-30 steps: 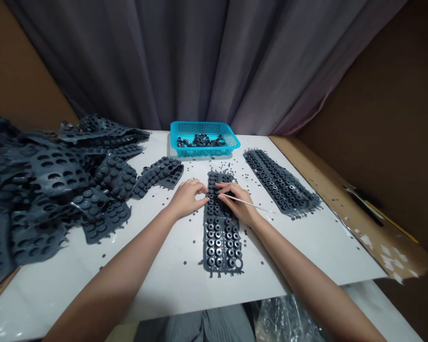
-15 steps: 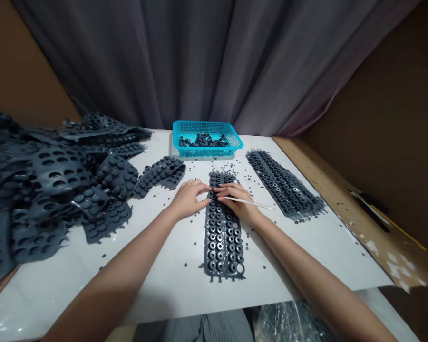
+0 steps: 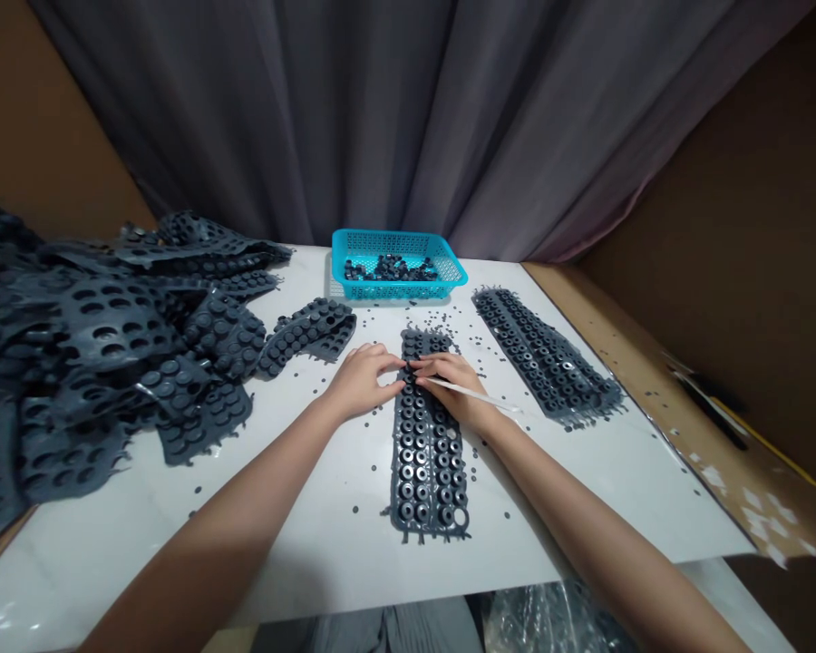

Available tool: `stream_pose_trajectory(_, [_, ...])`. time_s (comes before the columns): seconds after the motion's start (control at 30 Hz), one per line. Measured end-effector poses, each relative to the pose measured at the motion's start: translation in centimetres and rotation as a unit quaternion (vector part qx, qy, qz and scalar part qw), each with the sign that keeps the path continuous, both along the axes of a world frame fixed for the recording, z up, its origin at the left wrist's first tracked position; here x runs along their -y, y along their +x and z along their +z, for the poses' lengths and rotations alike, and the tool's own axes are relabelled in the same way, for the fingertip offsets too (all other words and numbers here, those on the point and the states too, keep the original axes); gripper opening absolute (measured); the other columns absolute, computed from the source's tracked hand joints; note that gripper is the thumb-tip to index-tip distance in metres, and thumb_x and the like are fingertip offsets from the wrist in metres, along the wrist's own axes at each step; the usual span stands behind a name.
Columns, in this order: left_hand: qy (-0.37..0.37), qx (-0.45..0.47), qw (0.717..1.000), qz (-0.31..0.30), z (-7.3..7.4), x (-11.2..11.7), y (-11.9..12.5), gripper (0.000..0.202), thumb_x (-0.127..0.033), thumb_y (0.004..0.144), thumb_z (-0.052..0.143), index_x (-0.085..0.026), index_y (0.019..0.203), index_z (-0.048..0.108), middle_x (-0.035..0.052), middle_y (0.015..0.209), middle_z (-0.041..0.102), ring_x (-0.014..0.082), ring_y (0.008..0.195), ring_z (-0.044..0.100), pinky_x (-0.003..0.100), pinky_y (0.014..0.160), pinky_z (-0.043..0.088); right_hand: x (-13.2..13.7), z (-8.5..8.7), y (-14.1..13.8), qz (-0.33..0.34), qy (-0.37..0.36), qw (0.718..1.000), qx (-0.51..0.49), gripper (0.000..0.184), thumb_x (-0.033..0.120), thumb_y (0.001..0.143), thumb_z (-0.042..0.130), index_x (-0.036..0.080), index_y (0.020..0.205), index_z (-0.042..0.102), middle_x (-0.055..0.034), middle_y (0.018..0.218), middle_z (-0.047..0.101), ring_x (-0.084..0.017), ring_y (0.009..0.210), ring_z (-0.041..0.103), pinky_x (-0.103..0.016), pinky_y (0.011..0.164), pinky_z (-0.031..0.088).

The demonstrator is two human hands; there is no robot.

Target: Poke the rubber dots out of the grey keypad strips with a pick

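A dark grey moulded rubber sheet (image 3: 414, 462) with rows of round ringed bumps lies lengthwise in front of me on the white tabletop. My left hand (image 3: 364, 381) rests at its left edge, thumb and index finger apart, their tips touching the sheet. From the right, my right hand (image 3: 459, 390) reaches over the sheet's upper part, fingers closed around a thin white stick (image 3: 480, 394). The stick slants down to the right. Its working tip is hidden by the fingers. One round hole (image 3: 460, 518) shows white at the sheet's lower right corner.
A turquoise basket (image 3: 401, 290) at the back holds small dark rubber parts. Another bumpy sheet (image 3: 544, 354) lies to the right. Crumpled rubber sheets (image 3: 109, 326) are heaped on the left. Tiny dark discs (image 3: 442, 319) are scattered about. Pen-like tools (image 3: 711, 408) lie at far right.
Both hands stay at nearly the same spot on the sheet. The white stick's outer end has dipped slightly. The whole view has shifted a little.
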State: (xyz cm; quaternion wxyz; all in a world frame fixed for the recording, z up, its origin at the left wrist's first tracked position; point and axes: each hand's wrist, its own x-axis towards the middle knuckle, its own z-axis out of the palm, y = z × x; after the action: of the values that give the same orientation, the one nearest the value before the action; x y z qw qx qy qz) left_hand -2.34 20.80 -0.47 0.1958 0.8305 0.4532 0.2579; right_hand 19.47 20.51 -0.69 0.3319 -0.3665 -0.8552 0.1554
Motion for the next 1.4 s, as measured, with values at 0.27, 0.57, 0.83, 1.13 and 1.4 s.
stream_pose_trajectory(0.27, [0.006,-0.019,1.0,-0.009,-0.2,-0.1,-0.1,0.032,-0.037,0.083,0.061,-0.025,0.112,0.07,0.0044,0.081,0.054,0.0214,0.086,0.052,0.033,0.079,0.043,-0.6,0.0,0.1,0.027,0.107,0.981,0.159,0.019,0.026,0.095,0.047,0.024,0.089,0.065,-0.0071,0.113,0.071,-0.023,0.098,0.063,-0.042,0.083,0.045])
stream_pose_trajectory(0.57, [0.014,-0.031,0.999,-0.01,-0.3,0.0,-0.2,0.035,-0.037,0.084,0.059,-0.023,0.114,0.07,0.0051,0.082,0.053,0.0216,0.086,0.051,0.034,0.081,0.042,-0.9,1.4,1.0,-0.085,0.048,0.995,0.007,0.016,0.028,0.094,0.048,0.021,0.089,0.062,-0.0107,0.103,0.072,-0.025,0.098,0.066,-0.042,0.083,0.051])
stream_pose_trajectory(0.83, [0.016,-0.041,0.999,-0.007,-0.2,0.1,-0.2,0.035,-0.037,0.085,0.059,-0.023,0.115,0.069,0.0056,0.084,0.054,0.0227,0.089,0.051,0.035,0.082,0.042,-0.6,1.0,-0.6,-0.012,-0.044,0.995,-0.092,0.012,0.033,0.089,0.059,0.023,0.086,0.063,-0.0096,0.107,0.071,-0.024,0.105,0.064,-0.047,0.092,0.049])
stream_pose_trajectory(1.13, [0.017,-0.044,0.999,-0.007,-0.2,0.2,-0.2,0.034,-0.037,0.085,0.059,-0.023,0.115,0.069,0.0059,0.084,0.054,0.023,0.09,0.052,0.035,0.083,0.042,-1.0,0.6,-0.6,0.001,-0.048,0.995,-0.085,0.016,0.038,0.089,0.058,0.024,0.086,0.065,-0.0078,0.1,0.073,-0.024,0.1,0.065,-0.046,0.09,0.051])
stream_pose_trajectory(1.4, [0.016,-0.045,0.999,-0.005,-0.1,0.2,-0.1,0.035,-0.037,0.085,0.058,-0.023,0.115,0.069,0.0062,0.085,0.055,0.0233,0.09,0.052,0.036,0.083,0.042,-0.8,0.8,-0.5,0.0,-0.025,0.998,-0.053,0.012,0.033,0.09,0.057,0.023,0.087,0.064,-0.0078,0.101,0.072,-0.023,0.095,0.066,-0.043,0.085,0.052])
